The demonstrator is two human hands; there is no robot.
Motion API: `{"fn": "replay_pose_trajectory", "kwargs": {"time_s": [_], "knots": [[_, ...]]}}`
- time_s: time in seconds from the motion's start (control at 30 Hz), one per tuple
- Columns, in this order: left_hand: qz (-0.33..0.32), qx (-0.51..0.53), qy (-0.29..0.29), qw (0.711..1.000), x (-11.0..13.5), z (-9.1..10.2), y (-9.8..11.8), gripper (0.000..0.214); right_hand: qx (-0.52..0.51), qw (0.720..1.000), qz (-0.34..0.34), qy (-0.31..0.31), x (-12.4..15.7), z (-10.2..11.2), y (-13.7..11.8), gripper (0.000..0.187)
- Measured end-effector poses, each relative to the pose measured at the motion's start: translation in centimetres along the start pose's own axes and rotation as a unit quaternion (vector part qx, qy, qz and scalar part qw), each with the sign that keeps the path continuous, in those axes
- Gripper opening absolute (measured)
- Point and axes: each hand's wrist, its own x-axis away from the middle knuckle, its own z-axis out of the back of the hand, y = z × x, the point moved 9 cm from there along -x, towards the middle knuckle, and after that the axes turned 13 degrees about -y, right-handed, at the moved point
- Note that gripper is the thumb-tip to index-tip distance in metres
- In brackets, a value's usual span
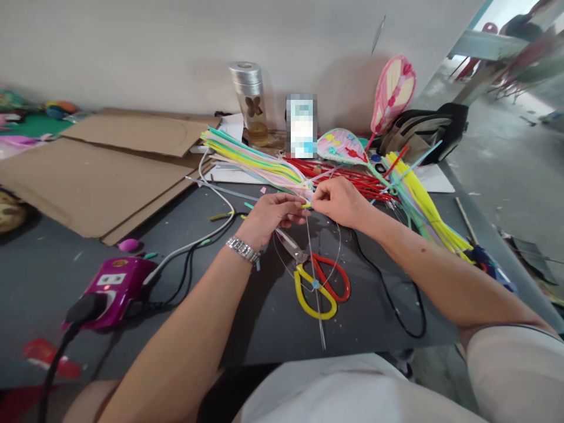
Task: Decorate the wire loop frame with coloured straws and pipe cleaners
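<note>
Wire frame (322, 332), thin and looped, hangs beneath the left grip (275, 216) and the right grip (338, 201), its straight tail reaching toward the wearer. Under it, just below both grips, scissors (303, 257) with one yellow and one red handle lie on the grey tabletop (264, 329); the wire crosses their handles, so a sudden tug could snag it and bend the loop. A purple socket block (112, 294) sits left of the left grip, and a black cord (416, 336) curls below the right forearm, where a swinging elbow might catch it.

The left grip is pinched closed on a short yellow piece (305, 206), probably chenille stem. The right grip, fingers curled in, appears pinched on its other end, though knuckles partly hide the contact. So little shows between them that it could slip or unwind if either pinch slackened.

Just beyond the grips lie a mixed stem bundle (264, 161) and red stems (363, 183); knuckles brushing them could scatter loose ones. Farther off, past the left grip, a lidded bottle (249, 103) stands upright; a knock from shifting stems might tip it. A pink heart-shaped fan (394, 94) rises beyond the right grip.
</note>
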Motion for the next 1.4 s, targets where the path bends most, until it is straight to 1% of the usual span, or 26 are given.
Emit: {"fn": "replay_pose_trajectory", "kwargs": {"time_s": [0.4,0.6,0.97,1.03,1.13,1.23,1.33,1.4], "knots": [[-0.001,-0.002,0.001,1.0,-0.1,0.0,-0.1,0.018,-0.003,0.999,0.03,0.009,0.1,-0.2,-0.3,0.013],[0.0,-0.003,0.0,1.0,-0.1,0.0,-0.1,0.017,-0.005,1.0,0.026,0.008,0.2,-0.2,-0.2,0.011],[0.01,0.003,0.006,1.0,0.2,-0.3,0.0,0.017,0.031,0.999,0.026,0.02,1.2,-0.5,-0.6,0.011],[0.009,0.006,0.005,1.0,0.2,-0.3,0.1,0.018,0.047,0.998,0.028,0.034,1.6,-0.4,-0.7,0.012],[0.006,0.016,0.002,1.0,0.2,-0.3,0.0,0.019,0.101,0.989,0.06,0.086,2.9,0.1,-1.5,0.013],[0.001,0.024,0.001,1.0,0.3,-0.3,0.0,0.02,0.185,0.969,0.1,0.133,4.7,0.3,-2.6,0.015],[-0.003,0.022,-0.006,1.0,0.4,-0.4,0.1,0.023,0.256,0.946,0.119,0.157,6.2,0.1,-3.3,0.018],[0.0,0.021,-0.008,1.0,0.5,-0.4,0.1,0.025,0.286,0.936,0.124,0.166,6.9,0.0,-3.4,0.019]]}}
